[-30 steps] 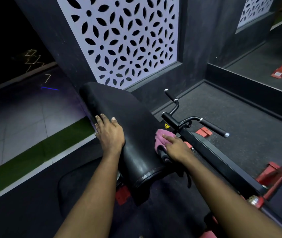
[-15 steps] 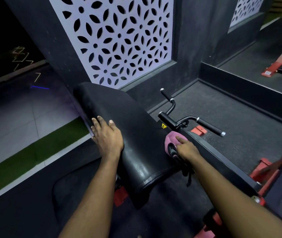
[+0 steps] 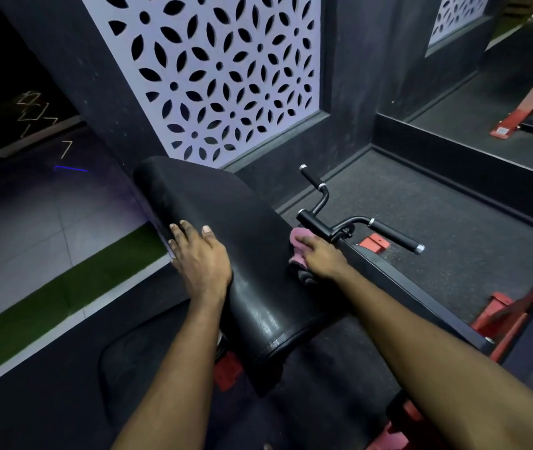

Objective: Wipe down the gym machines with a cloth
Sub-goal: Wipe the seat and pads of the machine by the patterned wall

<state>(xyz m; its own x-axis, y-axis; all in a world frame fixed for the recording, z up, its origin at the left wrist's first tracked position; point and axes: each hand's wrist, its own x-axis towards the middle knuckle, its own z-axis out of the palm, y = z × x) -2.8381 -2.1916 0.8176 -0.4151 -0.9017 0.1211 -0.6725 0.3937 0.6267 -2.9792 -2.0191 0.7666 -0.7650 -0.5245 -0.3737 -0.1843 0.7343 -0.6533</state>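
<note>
A long black padded bench (image 3: 242, 241) of a gym machine slopes away from me in the middle of the view. My left hand (image 3: 198, 258) rests flat on the pad's left edge, fingers straight. My right hand (image 3: 322, 258) presses a pink cloth (image 3: 299, 241) against the black frame beam (image 3: 398, 287) on the pad's right side, just below the black handlebars (image 3: 356, 222). Part of the cloth is hidden under my fingers.
A dark wall with a white perforated floral panel (image 3: 222, 76) stands right behind the machine. Red frame parts (image 3: 512, 313) sit at the right on dark rubber flooring (image 3: 437, 203). A mirror (image 3: 518, 92) is at the far right. A green turf strip (image 3: 47, 303) runs at the left.
My right hand has slid the pink cloth forward along the frame, up toward the handlebars. My left hand has stayed on the pad's edge.
</note>
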